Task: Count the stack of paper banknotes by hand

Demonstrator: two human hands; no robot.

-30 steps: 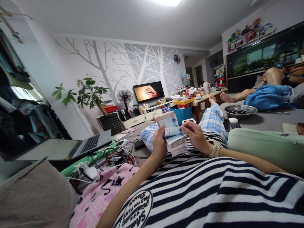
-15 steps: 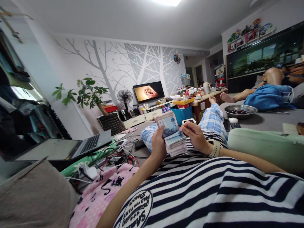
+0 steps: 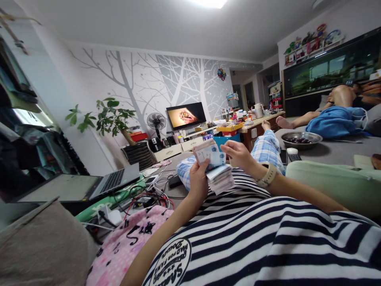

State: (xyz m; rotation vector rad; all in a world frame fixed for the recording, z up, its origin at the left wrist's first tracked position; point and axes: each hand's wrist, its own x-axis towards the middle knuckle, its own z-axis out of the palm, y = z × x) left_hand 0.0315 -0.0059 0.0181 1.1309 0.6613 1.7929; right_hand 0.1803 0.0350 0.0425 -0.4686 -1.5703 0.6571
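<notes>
I lie back in a striped shirt with a thick stack of banknotes [image 3: 219,178] above my stomach. My left hand [image 3: 199,182] is closed round the left end of the stack and folds the upper notes upright. My right hand [image 3: 238,155], with a pale watch on the wrist, pinches the top right corner of the raised bluish note [image 3: 212,154]. My legs in blue plaid trousers [image 3: 266,147] stretch out beyond the hands.
An open laptop [image 3: 89,184] and tangled cables [image 3: 149,196] lie to my left. A metal bowl [image 3: 301,138], a remote and a mouse sit to my right on the grey surface. Another person [image 3: 333,113] lies at the far right. A cluttered low table [image 3: 253,121] and a television [image 3: 186,115] stand ahead.
My right hand has risen from the lower part of the stack to the top corner of the raised note. The left hand has kept its hold.
</notes>
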